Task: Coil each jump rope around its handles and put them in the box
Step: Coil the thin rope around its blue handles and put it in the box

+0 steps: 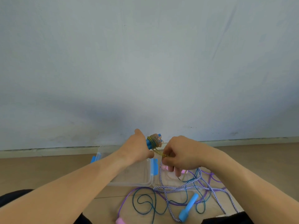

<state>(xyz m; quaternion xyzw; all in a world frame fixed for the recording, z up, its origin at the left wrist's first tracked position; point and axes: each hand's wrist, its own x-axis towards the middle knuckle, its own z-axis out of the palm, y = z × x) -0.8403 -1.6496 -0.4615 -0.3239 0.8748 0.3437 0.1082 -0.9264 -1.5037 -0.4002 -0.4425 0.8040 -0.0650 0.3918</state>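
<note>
My left hand (137, 147) grips a pair of blue handles (149, 142) with a yellowish rope (155, 140) coiled round them, held above the clear plastic box (129, 178). My right hand (181, 155) pinches the loose end of that yellowish rope just right of the coil. On the floor in front lie tangled ropes: a striped blue-and-white rope (168, 206), a purple rope (127, 195) with a pink handle (120, 221), and a dark teal rope (145, 203) with a light blue handle (188, 206).
The box has blue latches (154, 167) and a clear lid (168, 178) lying beside it to the right. A pale wall (145, 62) with a skirting board stands behind. The floor is wood. My dark-clothed legs (14, 198) show at the bottom corners.
</note>
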